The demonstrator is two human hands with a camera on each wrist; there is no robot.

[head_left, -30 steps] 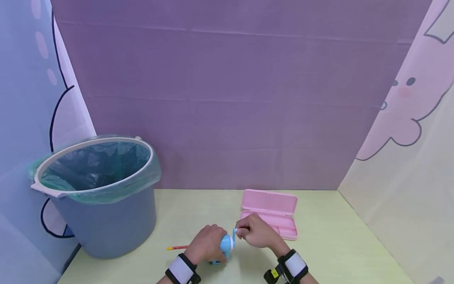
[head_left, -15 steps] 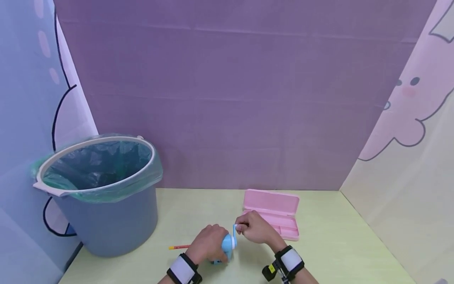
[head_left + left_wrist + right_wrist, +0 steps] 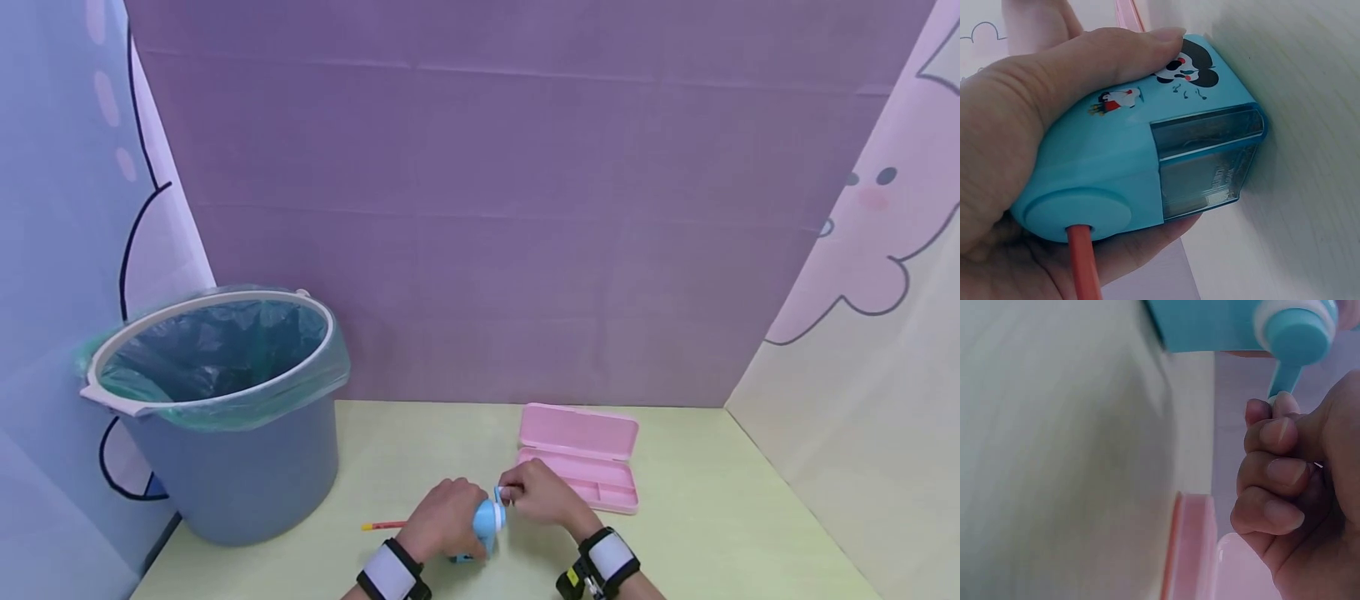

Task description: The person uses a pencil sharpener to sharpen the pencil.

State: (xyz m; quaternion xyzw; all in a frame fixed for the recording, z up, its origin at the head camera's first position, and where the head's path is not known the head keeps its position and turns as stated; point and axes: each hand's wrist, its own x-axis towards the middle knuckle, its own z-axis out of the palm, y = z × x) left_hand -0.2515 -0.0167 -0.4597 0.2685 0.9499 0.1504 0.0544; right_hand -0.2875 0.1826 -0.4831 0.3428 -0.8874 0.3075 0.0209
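Note:
A light blue crank pencil sharpener (image 3: 1100, 156) with cartoon prints and a clear shavings drawer sits in my left hand (image 3: 447, 518), which grips its body close to the table. The thumb lies across the printed side, and other fingers wrap underneath. A red pencil (image 3: 1085, 262) is in the round hole at one end; its yellow tip points left in the head view. At the opposite end, my right hand (image 3: 546, 496) pinches the knob of the blue crank arm (image 3: 1285, 378). The right hand's other fingers are curled in, and its fingertips hide most of the knob.
An open pink pencil case (image 3: 577, 432) lies just behind the right hand. To the left stands a large grey-blue bin (image 3: 240, 475) with a green liner over its rim. A purple backdrop (image 3: 487, 208) rises along the pale table's (image 3: 712, 517) back edge.
My right hand has dipped slightly with the crank knob, and the crank arm has changed angle. The left hand, sharpener and pencil hold their place; the head view has shifted a little.

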